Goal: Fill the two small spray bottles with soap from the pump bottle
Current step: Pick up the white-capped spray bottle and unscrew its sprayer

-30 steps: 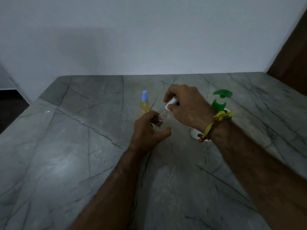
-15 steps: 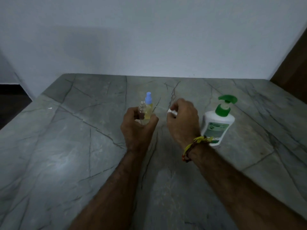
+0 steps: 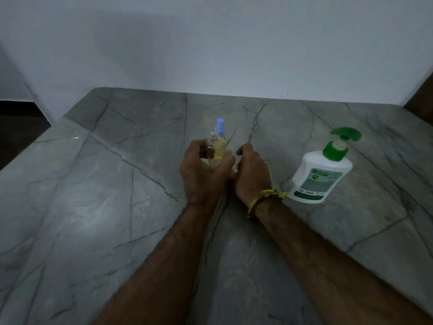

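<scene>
The left hand's fingers (image 3: 199, 148) curl round a clear, uncapped spray bottle (image 3: 212, 148), thumb on the near side, and hold it upright just above the stone table (image 3: 93, 207). Its threaded neck is open at the top. The body looks empty or nearly so, though the yellow showing through it belongs at least partly to the bottle behind, so I cannot tell its level.

The right hand (image 3: 251, 174) rests low beside the left hand (image 3: 203, 174), its fingers curled inward. A pale sliver shows at the palm, probably the removed spray cap, but it is too hidden to be sure.

Directly behind the held bottle stands a second spray bottle (image 3: 220, 134), with a blue spray head on and yellow liquid inside. The pump bottle (image 3: 321, 174), white with a green pump head, stands to the right, well apart from both hands, its spout turned right, away from them.

The filling of this bottle seems not yet begun. The risk is the mouth: it is narrow, the pump spout is broad, and thick soap could run down the outside and make the bottle slippery in the grip. Pressing the pump one-handed could tip the pump bottle or jolt the aim. The capped bottle close behind could be knocked over as the hands shift.
</scene>
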